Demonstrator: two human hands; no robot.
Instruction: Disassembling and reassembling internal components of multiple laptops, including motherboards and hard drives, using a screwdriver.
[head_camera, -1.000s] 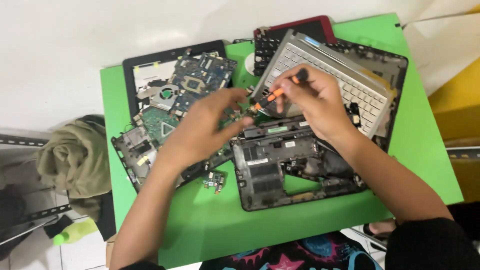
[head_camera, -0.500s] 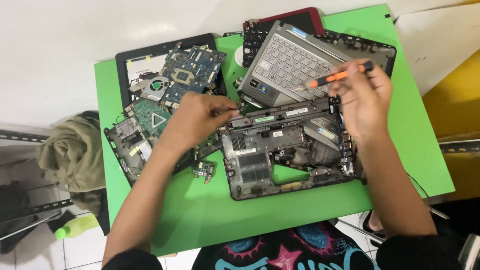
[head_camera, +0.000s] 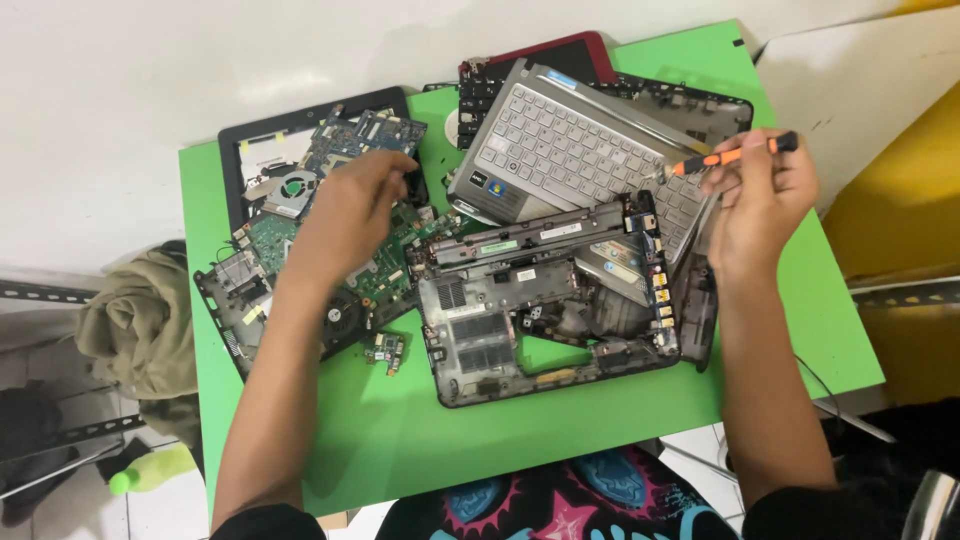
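The right hand (head_camera: 760, 205) grips an orange-handled screwdriver (head_camera: 725, 158) near the green table's (head_camera: 400, 440) right edge, above a silver keyboard panel (head_camera: 570, 150). The left hand (head_camera: 350, 215), fingers loosely spread, rests over circuit boards (head_camera: 350, 140) toward the table's left side, beside the stripped laptop base (head_camera: 520, 310).

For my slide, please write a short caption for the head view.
Right hand lifts an orange screwdriver above a silver keyboard; left hand hovers over circuit boards on a green table.

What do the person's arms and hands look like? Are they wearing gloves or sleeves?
No gloves: the left hand and right hand are bare, with no rings or watch showing. Both forearms are bare too. Dark sleeves show only near the elbows, at the bottom edge of the picture.
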